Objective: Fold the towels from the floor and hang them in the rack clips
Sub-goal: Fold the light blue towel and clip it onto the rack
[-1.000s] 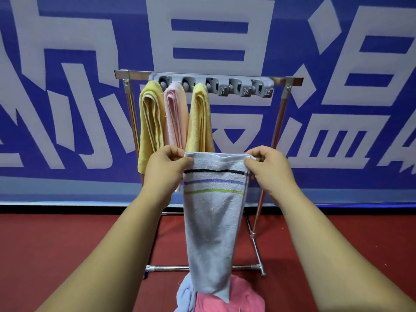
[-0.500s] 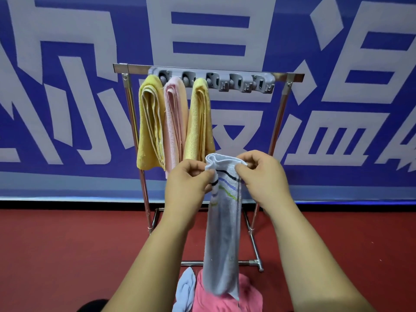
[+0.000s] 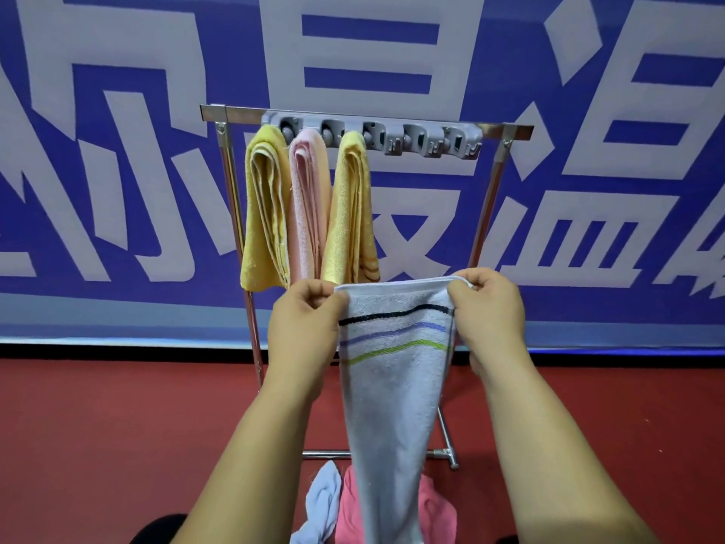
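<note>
In front of the steel-tube rack (image 3: 231, 214), the left hand (image 3: 304, 327) and right hand (image 3: 488, 320) each pinch a top corner of the white terry towel with black, blue and green stripes (image 3: 392, 386), every grip closed on cloth. It hangs stretched flat below the rack's grey plastic clip bar (image 3: 427, 139), above a pink towel (image 3: 431, 512) on the red floor (image 3: 117, 445).

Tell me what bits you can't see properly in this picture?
All in the head view:
- Bottom of the striped towel: cut off by the lower edge.
- Pink towel on the floor: mostly hidden behind the striped towel.
- Light blue towel on the floor: partly cut off by the lower edge.
- How the clips grip the three hung towels: covered by the towels' tops.
- Left hand and right hand fingers: tips tucked behind the cloth.
</note>
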`<state>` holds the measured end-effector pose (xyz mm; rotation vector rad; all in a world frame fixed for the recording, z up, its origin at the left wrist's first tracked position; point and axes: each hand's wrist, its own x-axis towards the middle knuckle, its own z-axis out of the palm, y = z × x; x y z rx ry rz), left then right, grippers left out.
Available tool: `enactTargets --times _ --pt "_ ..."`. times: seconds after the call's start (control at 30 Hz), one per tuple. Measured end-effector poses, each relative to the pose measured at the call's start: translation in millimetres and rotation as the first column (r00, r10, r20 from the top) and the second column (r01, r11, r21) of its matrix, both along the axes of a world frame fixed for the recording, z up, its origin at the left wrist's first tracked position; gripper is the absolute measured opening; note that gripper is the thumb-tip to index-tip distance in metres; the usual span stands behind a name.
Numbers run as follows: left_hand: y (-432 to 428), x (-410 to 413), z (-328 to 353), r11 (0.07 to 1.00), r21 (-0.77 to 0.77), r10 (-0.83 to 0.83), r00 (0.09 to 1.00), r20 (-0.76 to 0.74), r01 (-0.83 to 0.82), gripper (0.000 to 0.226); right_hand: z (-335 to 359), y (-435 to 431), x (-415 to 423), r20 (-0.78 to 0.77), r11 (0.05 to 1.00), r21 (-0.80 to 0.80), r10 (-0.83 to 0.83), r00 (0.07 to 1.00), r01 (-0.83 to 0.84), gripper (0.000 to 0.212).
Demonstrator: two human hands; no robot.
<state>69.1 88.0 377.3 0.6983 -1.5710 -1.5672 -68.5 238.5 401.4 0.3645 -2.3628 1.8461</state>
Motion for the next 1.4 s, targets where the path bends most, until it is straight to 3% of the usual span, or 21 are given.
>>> enactTargets --times 0.13,0.4,0.57,0.8,0.9,1.1,1.4 --pt "-2.8 -1.3 2.7 0.997 -0.064 0.044 0.998 0.035 -0.042 0.008 -4.4 -4.2 1.0 0.009 0.999 0.025 0.027 1.000 -0.028 0.015" --pt "16.0 -5.7 -4.6 0.998 0.038 -0.047 0.999 0.018 0.046 0.002 -15.8 -8.4 14.0 0.009 0.987 0.055 0.148 0.989 -0.148 0.013" --pt "22.3 -3.8 -6.8 0.996 0.018 -0.090 0.996 0.023 0.089 0.007 -22.6 -6.2 13.7 0.029 0.968 0.107 0.226 0.974 -0.228 0.008" --pt "13.8 -1.4 -1.0 0.996 -0.069 -0.053 0.997 0.051 0.057 0.004 -26.0 5.8 1.1 0.005 0.879 0.377 0.313 0.950 -0.291 0.011" --pt "14.5 -1.5 0.4 0.994 -0.082 -0.069 0.996 0.056 0.073 0.006 -30.6 5.7 -1.9 -0.015 0.866 0.431 0.290 0.957 -0.256 0.022" --pt "18.4 -1.7 -4.0 0.984 -0.159 -0.060 0.990 0.128 0.081 0.009 -31.9 -1.0 -1.3 0.039 0.927 0.312 0.206 0.978 -0.208 0.020" --pt "32.3 -4.2 -9.0 0.981 -0.102 -0.152 0.981 0.122 0.165 0.009 -23.2 -4.3 -1.3 0.025 0.927 0.356 0.113 0.993 -0.114 0.022"
